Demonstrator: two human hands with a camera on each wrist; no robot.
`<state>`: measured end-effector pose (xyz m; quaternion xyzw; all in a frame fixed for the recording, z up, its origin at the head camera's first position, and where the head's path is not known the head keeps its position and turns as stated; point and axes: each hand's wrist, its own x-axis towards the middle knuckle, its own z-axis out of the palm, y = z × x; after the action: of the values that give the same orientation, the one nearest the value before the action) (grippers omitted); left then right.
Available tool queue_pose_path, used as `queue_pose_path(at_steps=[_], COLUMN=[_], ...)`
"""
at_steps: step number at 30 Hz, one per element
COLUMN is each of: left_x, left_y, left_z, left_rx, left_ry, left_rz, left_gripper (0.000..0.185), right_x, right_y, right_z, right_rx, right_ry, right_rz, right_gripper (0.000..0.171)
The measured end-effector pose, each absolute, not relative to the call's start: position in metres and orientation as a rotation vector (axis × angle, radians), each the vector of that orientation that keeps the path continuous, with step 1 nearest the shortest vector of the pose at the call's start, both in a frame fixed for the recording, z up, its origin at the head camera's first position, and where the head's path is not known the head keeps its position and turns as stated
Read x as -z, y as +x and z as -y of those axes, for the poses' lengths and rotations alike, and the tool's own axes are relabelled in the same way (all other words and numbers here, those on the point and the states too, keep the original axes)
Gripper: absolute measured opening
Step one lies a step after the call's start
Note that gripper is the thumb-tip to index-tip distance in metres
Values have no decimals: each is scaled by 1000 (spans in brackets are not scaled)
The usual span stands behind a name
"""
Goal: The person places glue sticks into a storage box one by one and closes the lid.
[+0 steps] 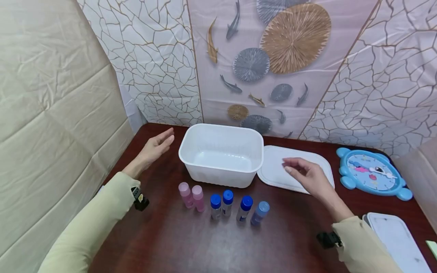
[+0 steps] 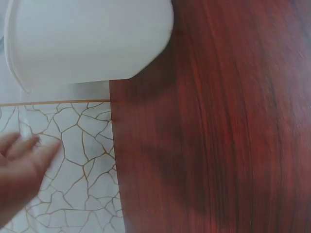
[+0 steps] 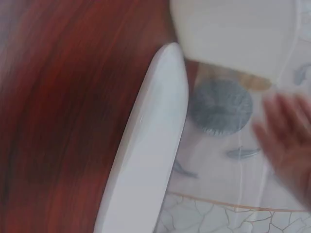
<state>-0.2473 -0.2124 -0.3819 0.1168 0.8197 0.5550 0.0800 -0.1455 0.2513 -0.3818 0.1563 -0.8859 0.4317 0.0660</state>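
My left hand (image 1: 157, 146) has its fingers straight and together, holding nothing, in the air just left of the tub (image 1: 222, 153). My right hand (image 1: 307, 177) hangs loosely curled and empty over the lid (image 1: 276, 167), which lies flat beside the tub's right wall, leaving the tub open. Six bottles (image 1: 223, 204) stand in a row in front of it, within easy reach of both hands.
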Motion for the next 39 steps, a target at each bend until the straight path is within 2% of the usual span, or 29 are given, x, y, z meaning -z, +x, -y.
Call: queue_pose_path(at_steps=[2, 6, 9, 12, 22, 32, 39], left_x=[381, 381, 382, 383, 389, 391, 392], left_y=[-248, -251, -253, -253, -254, -252, -253], left_z=[209, 203, 200, 197, 192, 189, 190], left_rx=[-1807, -1905, -1912, -1903, -1878, -1922, -1920], left_ry=[347, 363, 375, 378, 357, 325, 314], left_rz=[-2261, -2080, -2041, -2031, -2012, -1975, -1979], left_gripper=[62, 62, 60, 59, 59, 59, 58], right_x=[382, 385, 390, 394, 401, 402, 383], right_y=[-141, -134, -133, -133, -132, -135, -140], right_z=[-248, -240, -233, -228, -223, -222, -232], right_rx=[-1600, -2090, -2321, -2409, -2375, -2209, -2126], right_ry=[622, 984, 1236, 1360, 1304, 1390, 1314], right_rz=[2642, 2567, 2481, 2462, 2670, 2661, 2639], right_gripper=[28, 29, 33, 36, 33, 29, 28])
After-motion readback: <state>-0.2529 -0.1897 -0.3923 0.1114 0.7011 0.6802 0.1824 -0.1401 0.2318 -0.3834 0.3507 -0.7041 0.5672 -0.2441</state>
